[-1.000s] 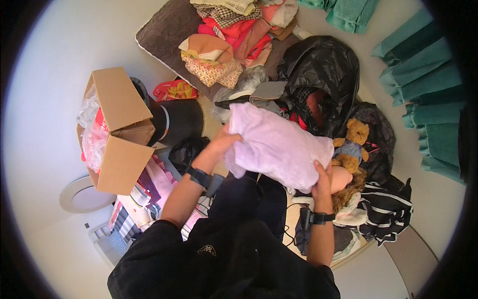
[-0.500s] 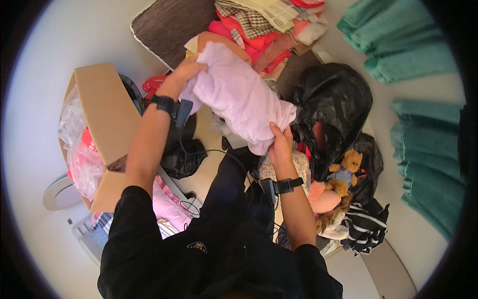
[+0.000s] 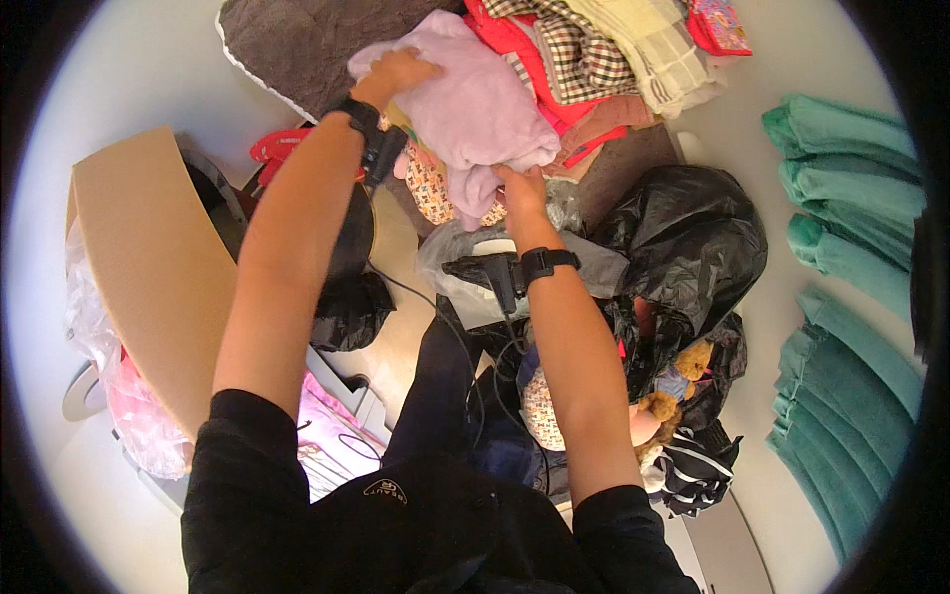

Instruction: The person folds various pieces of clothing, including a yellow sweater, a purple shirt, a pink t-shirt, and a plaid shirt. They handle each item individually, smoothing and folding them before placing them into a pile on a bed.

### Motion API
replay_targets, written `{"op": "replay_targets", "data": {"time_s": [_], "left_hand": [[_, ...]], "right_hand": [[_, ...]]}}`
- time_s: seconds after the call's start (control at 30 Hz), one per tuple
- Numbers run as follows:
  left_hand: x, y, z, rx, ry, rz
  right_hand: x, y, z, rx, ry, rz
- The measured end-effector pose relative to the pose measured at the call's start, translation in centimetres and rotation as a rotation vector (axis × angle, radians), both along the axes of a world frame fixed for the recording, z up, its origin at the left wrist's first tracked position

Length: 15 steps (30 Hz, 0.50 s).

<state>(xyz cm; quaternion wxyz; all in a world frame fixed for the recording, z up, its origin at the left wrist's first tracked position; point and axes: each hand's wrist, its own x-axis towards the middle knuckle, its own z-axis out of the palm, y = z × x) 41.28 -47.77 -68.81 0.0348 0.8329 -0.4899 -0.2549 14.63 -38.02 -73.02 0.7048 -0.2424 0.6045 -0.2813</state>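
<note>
A folded lilac piece of soft cloth (image 3: 475, 99) lies against a pile of clothes, its near corner hanging down. My left hand (image 3: 401, 73) rests on its far left part with the fingers stretched out flat. At the near right corner, my right hand (image 3: 522, 194) pinches the cloth's edge between thumb and fingers. Beneath it shows a patterned cloth (image 3: 430, 188) in cream and orange. Red and checked clothes (image 3: 584, 59) are stacked to the right of the lilac cloth.
To the left stands an open cardboard box (image 3: 148, 267) with clear plastic beside it. A black plastic bag (image 3: 693, 238) and a teddy bear (image 3: 673, 381) are at right, near green curtains (image 3: 841, 416). A brown cushion (image 3: 307, 49) lies at the far left.
Both hands have moved farther away, carrying the lilac cloth from mid-air onto the pile. The left hand's grip has loosened to a flat palm. The view has shifted too.
</note>
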Motion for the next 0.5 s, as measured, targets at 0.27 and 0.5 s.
{"op": "replay_targets", "data": {"time_s": [0.27,0.5], "left_hand": [[-2.9,2.8,-2.3,-0.101,0.109,0.131],[-4.9,3.9,-3.2,-0.217,0.066,0.098]], "right_hand": [[-1.2,-0.5,2.4,-0.065,0.141,-0.202],[-1.1,-0.5,3.2,-0.317,0.336,-0.151]]}}
